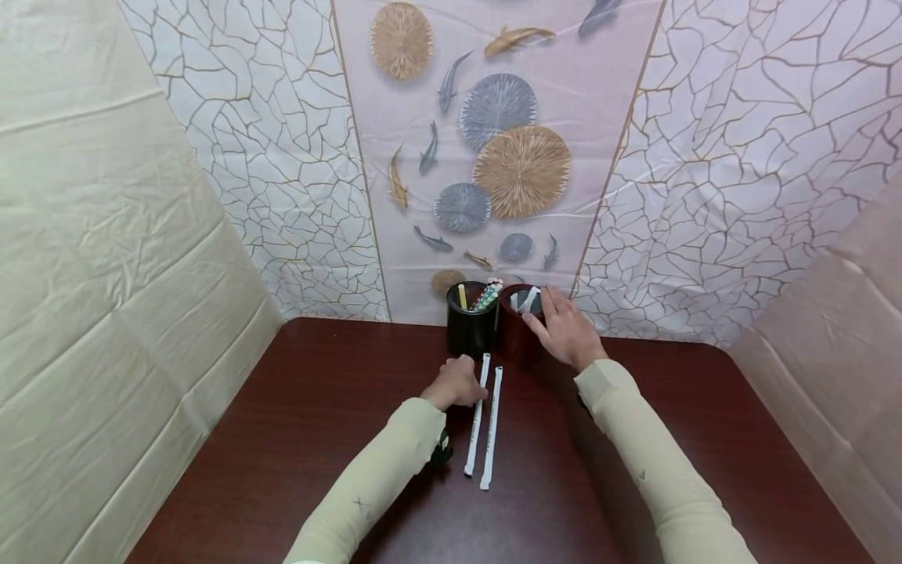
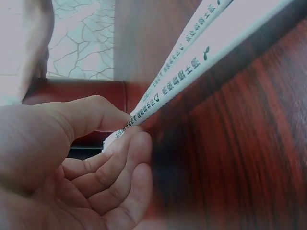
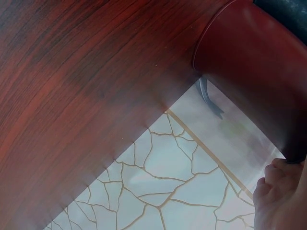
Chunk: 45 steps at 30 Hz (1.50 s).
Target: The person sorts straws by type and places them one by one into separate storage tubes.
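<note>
My left hand pinches a straw in a white paper wrapper near its far end, between thumb and forefinger. In the left wrist view this wrapped straw has dark print along it. A second wrapped straw lies alongside to the right. At the back, my right hand holds the rim of a dark red cup, its thumb at the near side. White pieces stick up inside that cup. The right wrist view shows bent fingers at the cup's edge.
A black cup with a yellow straw and several patterned straws stands left of the red one. Both cups are close to the patterned wall at the back of the dark wood table.
</note>
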Available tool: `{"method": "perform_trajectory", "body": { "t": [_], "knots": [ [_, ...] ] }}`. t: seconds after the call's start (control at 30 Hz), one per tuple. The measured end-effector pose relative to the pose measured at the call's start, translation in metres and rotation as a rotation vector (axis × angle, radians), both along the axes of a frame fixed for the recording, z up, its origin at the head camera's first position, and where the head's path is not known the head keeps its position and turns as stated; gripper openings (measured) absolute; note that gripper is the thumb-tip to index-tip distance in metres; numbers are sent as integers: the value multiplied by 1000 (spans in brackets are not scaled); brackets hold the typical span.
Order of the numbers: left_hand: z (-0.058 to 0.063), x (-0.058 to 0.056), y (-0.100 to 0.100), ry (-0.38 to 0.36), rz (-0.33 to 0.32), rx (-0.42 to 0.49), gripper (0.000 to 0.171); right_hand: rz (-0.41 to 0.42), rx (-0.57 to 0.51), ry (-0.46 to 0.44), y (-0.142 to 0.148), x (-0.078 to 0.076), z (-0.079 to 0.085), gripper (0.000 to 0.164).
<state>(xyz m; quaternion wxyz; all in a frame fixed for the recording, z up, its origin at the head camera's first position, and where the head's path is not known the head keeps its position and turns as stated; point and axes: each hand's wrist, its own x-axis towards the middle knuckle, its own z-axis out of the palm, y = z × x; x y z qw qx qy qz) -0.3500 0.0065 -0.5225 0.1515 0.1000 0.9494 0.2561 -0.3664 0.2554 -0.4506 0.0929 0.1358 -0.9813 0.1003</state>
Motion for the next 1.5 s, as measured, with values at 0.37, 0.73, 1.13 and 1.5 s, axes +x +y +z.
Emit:
{"method": "perform_trajectory", "body": {
  "t": [0.37,0.73,1.13,1.5],
  "knots": [
    [-1,-9,-19,57,-4,57,36,5,4,3,-1,-1,2,85],
    [40,13,-39,121,-53,114,38,12,-2,5,-1,-1,2,86],
    [95,39,-52,231,-28,125,30,12,-4,5,0,-1,-1,88],
    [128,37,-58,389,-73,147,18,6,-8,-1,0,0,-1,90]
  ]
}}
